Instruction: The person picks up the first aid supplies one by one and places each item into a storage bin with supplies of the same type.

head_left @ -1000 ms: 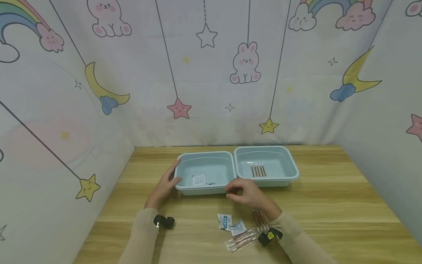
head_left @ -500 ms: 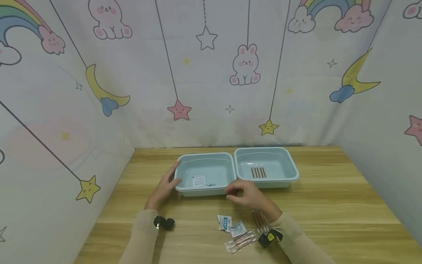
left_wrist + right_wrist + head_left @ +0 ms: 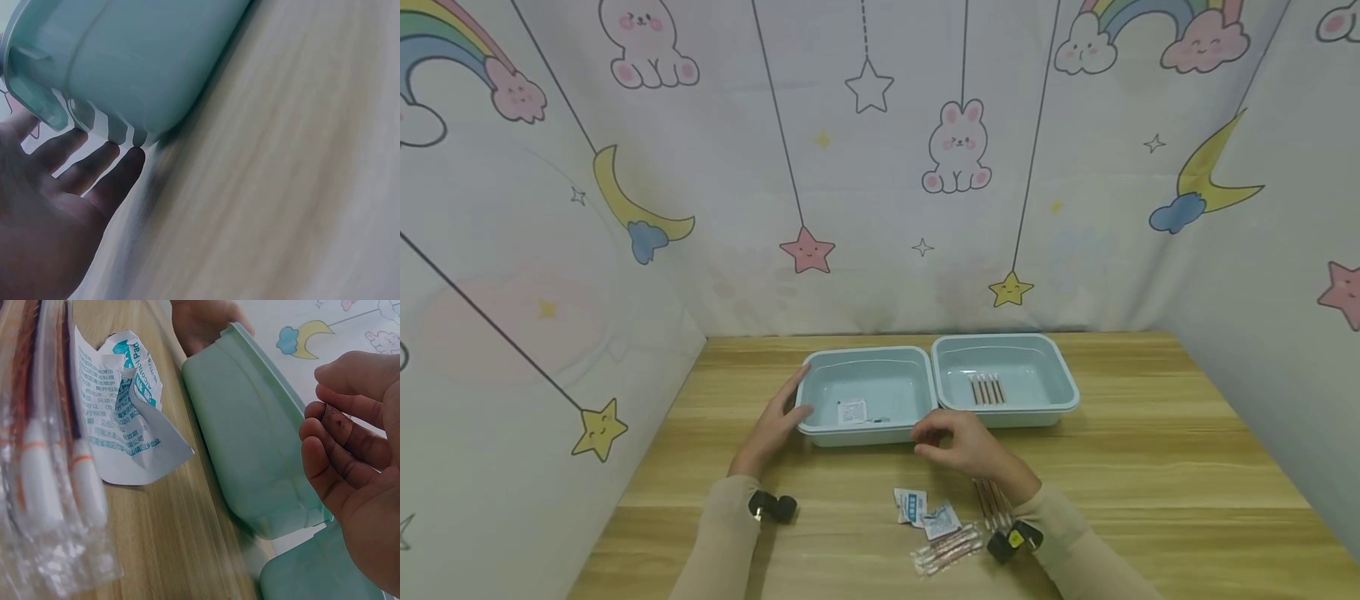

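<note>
My left hand (image 3: 769, 432) rests at the left end of a pale blue plastic basin (image 3: 857, 437). In the left wrist view its fairly straight fingertips touch the outer wall. Inside that basin lie a white square packet (image 3: 852, 411) and a small dark-marked piece too small to identify. My right hand (image 3: 962, 442) hovers by the basin's front right corner, fingers loosely curled; nothing shows between them in the right wrist view. A matching basin (image 3: 1037, 412) on the right contains a row of several brown swabs (image 3: 987, 389).
On the table before the basins are two alcohol pad packets (image 3: 912, 507), one crumpled in the right wrist view. Close by lie clear-wrapped brown swabs (image 3: 949, 548) and another row of swabs (image 3: 991, 500) partly under my right wrist. Printed cloth walls (image 3: 880, 200) enclose the table.
</note>
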